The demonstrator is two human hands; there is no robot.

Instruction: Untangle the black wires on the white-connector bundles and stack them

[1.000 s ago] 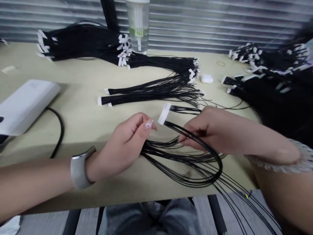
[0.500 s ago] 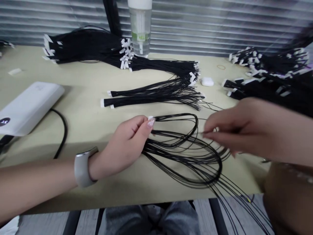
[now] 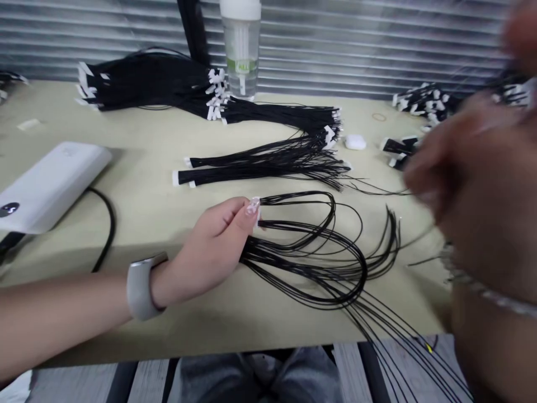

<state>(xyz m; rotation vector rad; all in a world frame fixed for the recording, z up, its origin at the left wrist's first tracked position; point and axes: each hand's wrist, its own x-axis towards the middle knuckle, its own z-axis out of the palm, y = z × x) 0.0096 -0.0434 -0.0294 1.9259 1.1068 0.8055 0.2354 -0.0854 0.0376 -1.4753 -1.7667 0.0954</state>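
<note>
My left hand (image 3: 220,238) is closed round a bundle of thin black wires (image 3: 319,291), with a bit of white, perhaps a connector, beside the thumb. From its grip the wires spread to the right in loops, and several loose ends trail over the front table edge. My right hand (image 3: 474,173) is raised at the right and smeared by motion, so its fingers do not show clearly. A blurred thin wire runs from the bundle towards it; whether it holds that wire I cannot tell.
Black wire bundles with white connectors (image 3: 260,170) lie behind my left hand, with a larger heap (image 3: 146,81) further back. A clear bottle (image 3: 241,56) stands by the blinds. A white power bank (image 3: 54,184) with a black cable lies left; a small white case (image 3: 355,142) lies right.
My right hand has moved right and up, away from the wires where it was pinching, and is now blurred. The wire loops have shifted slightly left; my left hand keeps its hold.
</note>
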